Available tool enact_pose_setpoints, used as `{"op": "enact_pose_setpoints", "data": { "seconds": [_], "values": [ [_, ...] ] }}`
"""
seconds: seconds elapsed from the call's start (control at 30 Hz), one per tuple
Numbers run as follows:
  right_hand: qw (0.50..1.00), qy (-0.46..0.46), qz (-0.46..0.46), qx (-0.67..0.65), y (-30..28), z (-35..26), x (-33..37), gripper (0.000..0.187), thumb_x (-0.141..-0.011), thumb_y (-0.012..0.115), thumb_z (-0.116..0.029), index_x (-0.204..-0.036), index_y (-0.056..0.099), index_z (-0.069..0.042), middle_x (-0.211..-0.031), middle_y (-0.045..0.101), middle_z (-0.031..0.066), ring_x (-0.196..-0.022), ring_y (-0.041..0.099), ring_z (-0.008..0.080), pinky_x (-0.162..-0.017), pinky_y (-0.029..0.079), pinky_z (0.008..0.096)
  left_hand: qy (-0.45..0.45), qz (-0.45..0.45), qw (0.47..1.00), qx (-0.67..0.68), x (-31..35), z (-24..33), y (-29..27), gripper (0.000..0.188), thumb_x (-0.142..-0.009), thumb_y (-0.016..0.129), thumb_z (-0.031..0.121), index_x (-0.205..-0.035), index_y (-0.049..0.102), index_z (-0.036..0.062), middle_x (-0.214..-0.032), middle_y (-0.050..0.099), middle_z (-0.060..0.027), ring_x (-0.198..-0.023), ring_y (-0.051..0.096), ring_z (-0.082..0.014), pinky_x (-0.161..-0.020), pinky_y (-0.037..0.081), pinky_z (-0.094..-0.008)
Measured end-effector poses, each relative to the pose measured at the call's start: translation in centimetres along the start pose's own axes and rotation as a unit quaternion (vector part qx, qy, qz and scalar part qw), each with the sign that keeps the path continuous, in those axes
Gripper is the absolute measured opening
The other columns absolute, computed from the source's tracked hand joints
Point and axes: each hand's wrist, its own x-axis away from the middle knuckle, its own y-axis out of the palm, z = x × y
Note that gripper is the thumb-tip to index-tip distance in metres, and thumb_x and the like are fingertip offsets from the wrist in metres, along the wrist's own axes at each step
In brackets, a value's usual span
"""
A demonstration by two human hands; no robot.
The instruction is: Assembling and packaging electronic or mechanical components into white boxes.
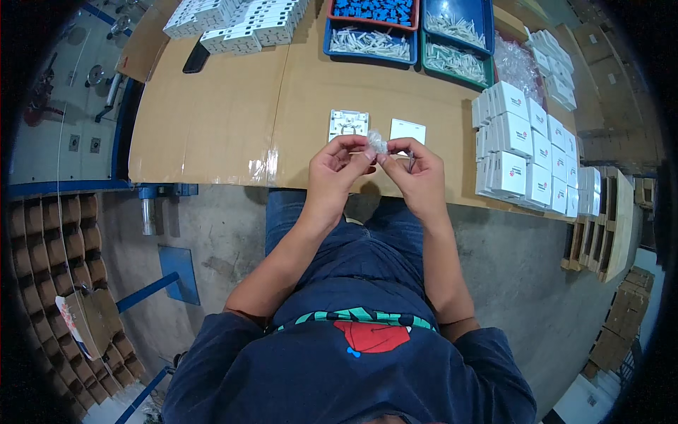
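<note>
Just over the near edge of the cardboard-covered table (212, 127), my left hand (333, 171) and my right hand (419, 181) meet at the fingertips. Pinched between them is a small clear plastic bag (377, 143), crumpled; its contents are too small to make out. A thin greyish piece (411, 161) shows by the curled fingers of my right hand, its kind unclear. Beyond my left fingers lies a white square frame (349, 121) with an open, detailed face. A plain white square plate (408, 131) lies beyond my right hand, partly covered by it.
Blue bins (369, 60), a red bin (417, 15) of blue parts and a green bin (452, 79) hold small bagged pieces at the back. White boxes (510, 173) are stacked at right. White units (244, 42) and a black phone (196, 58) sit back left.
</note>
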Motion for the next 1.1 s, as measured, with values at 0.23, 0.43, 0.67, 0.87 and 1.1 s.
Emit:
{"op": "enact_pose_setpoints", "data": {
  "seconds": [0.23,0.43,0.67,0.87,1.1],
  "values": [
    [0.999,0.0,0.01,-0.05,0.9,-0.5,0.0,0.018,-0.09,0.075,0.001,-0.106,0.069,0.001,-0.086,0.066,-0.0021,-0.058,0.039,-0.0048,-0.05,0.028,0.0169,-0.028,-0.005,0.996,0.086,0.0,-0.1,-0.3,0.015,-0.099,0.064,0.004,-0.113,0.064,0.0,-0.107,0.068,-0.0085,-0.094,0.068,-0.0149,-0.086,0.059,-0.0325],
    [0.999,-0.017,0.008,-0.047,0.4,0.0,0.0,0.017,-0.089,0.074,0.004,-0.106,0.071,0.001,-0.088,0.067,-0.0022,-0.059,0.039,-0.0042,-0.051,0.028,0.0163,-0.035,-0.004,0.993,0.113,0.2,0.5,-0.2,0.017,-0.1,0.063,0.007,-0.116,0.062,0.0003,-0.108,0.068,-0.008,-0.095,0.069,-0.0162,-0.085,0.059,-0.0336],
    [0.997,-0.065,-0.024,0.022,0.1,0.2,-0.1,0.014,-0.093,0.07,0.005,-0.107,0.071,0.003,-0.101,0.07,0.0039,-0.083,0.064,0.0044,-0.069,0.05,0.0171,-0.018,0.003,0.997,0.073,-0.1,-0.1,-0.5,0.023,-0.102,0.064,0.012,-0.12,0.065,-0.0016,-0.11,0.069,-0.01,-0.096,0.07,-0.0171,-0.085,0.059,-0.0336],
    [0.999,0.037,-0.008,0.008,-0.4,0.5,0.1,0.017,-0.091,0.075,-0.001,-0.107,0.071,0.0,-0.1,0.066,-0.001,-0.069,0.048,-0.0014,-0.057,0.034,0.0157,-0.034,-0.019,0.998,0.044,0.4,-0.1,0.2,0.027,-0.101,0.065,0.01,-0.124,0.064,-0.0031,-0.112,0.069,-0.0111,-0.098,0.07,-0.0181,-0.088,0.059,-0.0335],
    [0.998,-0.057,0.03,0.004,-1.4,-0.9,-0.7,0.025,-0.093,0.073,-0.001,-0.116,0.066,0.0,-0.112,0.062,0.0026,-0.078,0.059,0.0011,-0.065,0.046,0.0147,-0.024,-0.053,0.998,0.038,-0.1,-0.4,-0.7,0.03,-0.096,0.069,0.003,-0.125,0.062,-0.0035,-0.112,0.069,-0.012,-0.098,0.07,-0.0179,-0.089,0.059,-0.0319]
  ]
}}
